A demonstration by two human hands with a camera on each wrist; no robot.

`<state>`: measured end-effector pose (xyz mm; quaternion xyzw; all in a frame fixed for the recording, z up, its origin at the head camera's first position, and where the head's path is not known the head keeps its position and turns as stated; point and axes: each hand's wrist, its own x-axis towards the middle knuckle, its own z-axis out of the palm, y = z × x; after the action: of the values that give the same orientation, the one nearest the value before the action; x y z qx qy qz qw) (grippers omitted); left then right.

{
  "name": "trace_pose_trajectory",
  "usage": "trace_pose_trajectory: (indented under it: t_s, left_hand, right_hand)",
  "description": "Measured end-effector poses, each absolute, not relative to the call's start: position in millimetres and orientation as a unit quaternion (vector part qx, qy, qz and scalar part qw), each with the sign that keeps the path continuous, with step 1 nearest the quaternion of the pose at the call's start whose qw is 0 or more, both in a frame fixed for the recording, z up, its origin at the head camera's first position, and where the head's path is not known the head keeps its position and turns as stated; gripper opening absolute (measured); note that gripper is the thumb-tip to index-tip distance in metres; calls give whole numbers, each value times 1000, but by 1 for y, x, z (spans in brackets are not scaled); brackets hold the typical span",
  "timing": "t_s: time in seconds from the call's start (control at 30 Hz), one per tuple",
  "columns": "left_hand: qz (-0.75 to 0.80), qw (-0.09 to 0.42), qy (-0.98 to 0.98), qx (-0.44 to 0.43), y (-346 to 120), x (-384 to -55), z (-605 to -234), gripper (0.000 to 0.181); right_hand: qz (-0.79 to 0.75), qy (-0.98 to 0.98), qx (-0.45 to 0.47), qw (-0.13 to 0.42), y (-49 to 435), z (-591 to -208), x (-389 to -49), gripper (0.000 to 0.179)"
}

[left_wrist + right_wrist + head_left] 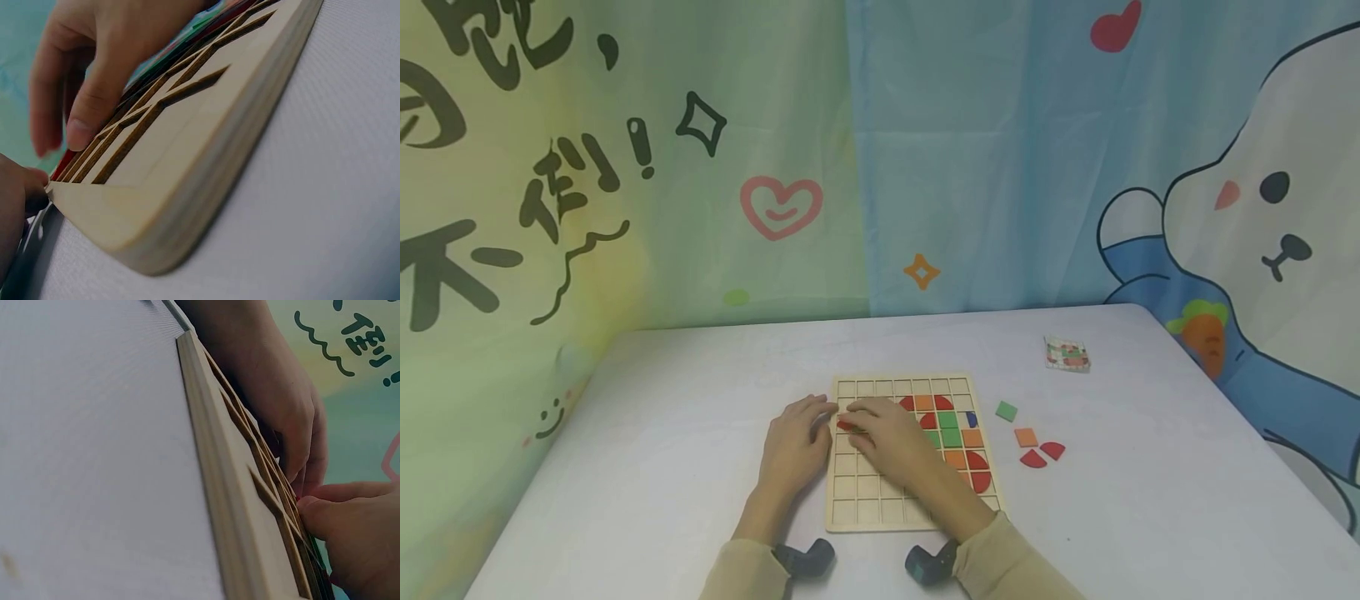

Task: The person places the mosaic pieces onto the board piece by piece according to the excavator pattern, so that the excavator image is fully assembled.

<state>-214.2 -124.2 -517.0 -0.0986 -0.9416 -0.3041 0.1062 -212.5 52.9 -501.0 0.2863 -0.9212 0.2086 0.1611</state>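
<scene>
A square-celled wooden board (868, 487) lies on the table, partly filled with red, green, orange and blue flat tiles. My right hand (887, 437) reaches across it to the left column, where thumb and fingertips pinch a small red piece (845, 423). That red piece (63, 164) shows just below the thumb in the left wrist view. My left hand (796, 442) rests along the board's left edge, fingers bent loosely with the fingertips at the rim. In the right wrist view the left hand (275, 394) and right hand (356, 525) meet near the red piece. The right forearm hides some cells.
Right of the board lie a green square (1007, 411), an orange square (1026, 437) and two red pieces (1033, 458). A small patterned card (1067, 354) lies farther back. A printed curtain (985, 167) hangs behind the white table (1150, 500).
</scene>
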Motion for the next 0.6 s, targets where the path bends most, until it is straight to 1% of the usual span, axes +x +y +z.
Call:
trace_pose_trajectory:
  t_s: [0.1,0.17,0.3,0.6]
  left_hand:
    - [-304,113,-941,-101,-124,-214,-518,31]
    - [-304,120,-940,-103,-124,-214,-518,30]
    - [-301,126,-939,-106,-124,-214,-519,30]
    - [-295,126,-941,-103,-123,-215,-520,30]
  right_hand:
    - [213,-915,306,157,53,-503,-214,18]
    - [222,-916,295,156,53,-503,-214,15]
    - [232,-924,263,153,53,-503,-213,16]
    - [246,-915,249,200,52,-502,-214,13]
